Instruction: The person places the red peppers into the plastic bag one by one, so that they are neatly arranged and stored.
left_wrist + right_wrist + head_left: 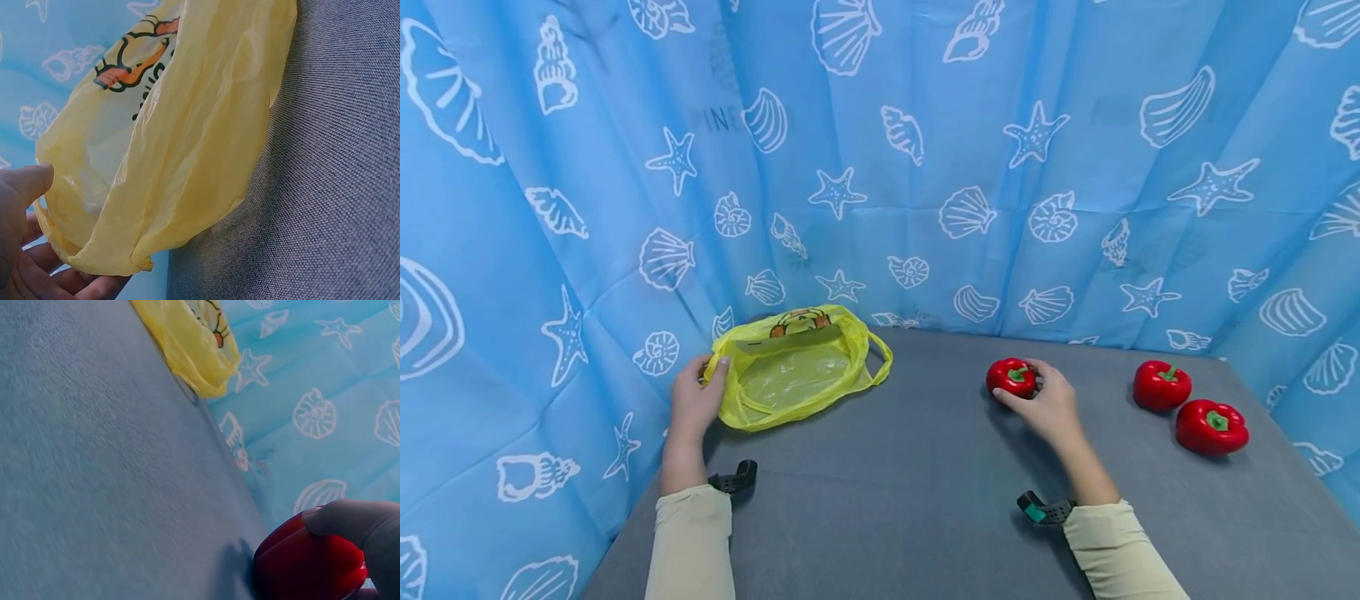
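Note:
My left hand [695, 396] holds the side rim of a yellow plastic bag [790, 421], thumb inside the mouth and fingers outside it. The bag's mouth gapes toward me, and a printed cartoon shows on its far wall. In the left wrist view the bag [206, 144] hangs between thumb and fingers. My right hand [1051, 407] grips a red bell pepper [1009, 377] by its side, its green stem facing up. The right wrist view shows the thumb [350, 520] laid across the pepper [306, 562], close over the table, with a shadow beside it.
Two more red bell peppers, one farther back [1159, 388] and one nearer [1206, 429], sit at the right on the grey table [880, 508]. A blue curtain [895, 167] with white shell prints rises behind the table and along both sides.

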Motion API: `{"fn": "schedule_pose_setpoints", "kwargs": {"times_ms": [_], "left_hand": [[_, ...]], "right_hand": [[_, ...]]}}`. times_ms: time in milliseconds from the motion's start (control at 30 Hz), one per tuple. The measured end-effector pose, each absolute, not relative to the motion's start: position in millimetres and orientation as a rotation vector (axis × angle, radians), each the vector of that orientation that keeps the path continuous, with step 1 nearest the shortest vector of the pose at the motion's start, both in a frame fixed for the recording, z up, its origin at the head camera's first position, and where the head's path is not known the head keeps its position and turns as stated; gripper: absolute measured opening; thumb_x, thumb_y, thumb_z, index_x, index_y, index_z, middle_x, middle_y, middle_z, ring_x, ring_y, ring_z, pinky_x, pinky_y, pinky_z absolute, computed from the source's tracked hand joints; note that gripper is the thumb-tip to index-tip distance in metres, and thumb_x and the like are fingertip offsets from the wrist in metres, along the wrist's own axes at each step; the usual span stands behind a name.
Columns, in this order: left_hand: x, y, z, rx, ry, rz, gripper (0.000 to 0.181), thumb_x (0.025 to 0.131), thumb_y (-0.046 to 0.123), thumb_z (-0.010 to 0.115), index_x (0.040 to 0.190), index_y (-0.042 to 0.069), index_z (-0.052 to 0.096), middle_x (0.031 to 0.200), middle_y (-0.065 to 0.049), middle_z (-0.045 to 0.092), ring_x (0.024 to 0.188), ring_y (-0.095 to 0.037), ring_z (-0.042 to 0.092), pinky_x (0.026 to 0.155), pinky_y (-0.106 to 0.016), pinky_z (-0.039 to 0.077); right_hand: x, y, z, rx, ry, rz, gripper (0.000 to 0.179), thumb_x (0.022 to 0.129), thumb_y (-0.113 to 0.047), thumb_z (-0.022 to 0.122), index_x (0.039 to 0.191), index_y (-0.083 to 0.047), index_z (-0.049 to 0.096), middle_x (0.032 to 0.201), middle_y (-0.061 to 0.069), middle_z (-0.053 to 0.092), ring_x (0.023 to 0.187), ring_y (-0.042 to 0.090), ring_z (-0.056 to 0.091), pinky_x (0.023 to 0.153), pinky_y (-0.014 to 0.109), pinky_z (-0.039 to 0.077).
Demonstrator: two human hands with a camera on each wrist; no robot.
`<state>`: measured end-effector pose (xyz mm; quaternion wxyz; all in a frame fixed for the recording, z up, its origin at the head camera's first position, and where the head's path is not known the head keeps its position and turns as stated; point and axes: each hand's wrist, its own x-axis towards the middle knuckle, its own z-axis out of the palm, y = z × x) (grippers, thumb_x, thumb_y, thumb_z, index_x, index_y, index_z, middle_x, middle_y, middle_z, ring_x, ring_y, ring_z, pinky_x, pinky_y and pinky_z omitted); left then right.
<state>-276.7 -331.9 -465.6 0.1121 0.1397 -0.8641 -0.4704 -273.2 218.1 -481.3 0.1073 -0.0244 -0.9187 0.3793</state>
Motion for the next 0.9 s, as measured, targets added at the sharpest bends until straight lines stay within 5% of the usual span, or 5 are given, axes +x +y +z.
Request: {"fn": "schedule_pose_setpoints", "kwargs": {"times_ms": [900], "left_hand": [[-277.2, -328.9, -465.3, 0.423, -2.521, -1.336, 0.066, 0.111, 0.051, 0.047, 0.152, -0.001, 0.051, 0.154, -0.028, 0.052, 0.140, -0.043, 0.051, 0.116, -0.059, 0.045]], "right_hand": [[-288.2, 131.7, -487.8, 0.212, -2.678, 1.194, 0.076, 0.087, -0.029, 0.088, 0.148, -0.001, 0.053, 0.145, 0.023, 0.058, 0.133, 0.041, 0.056, 0.102, 0.059, 0.058]]}}
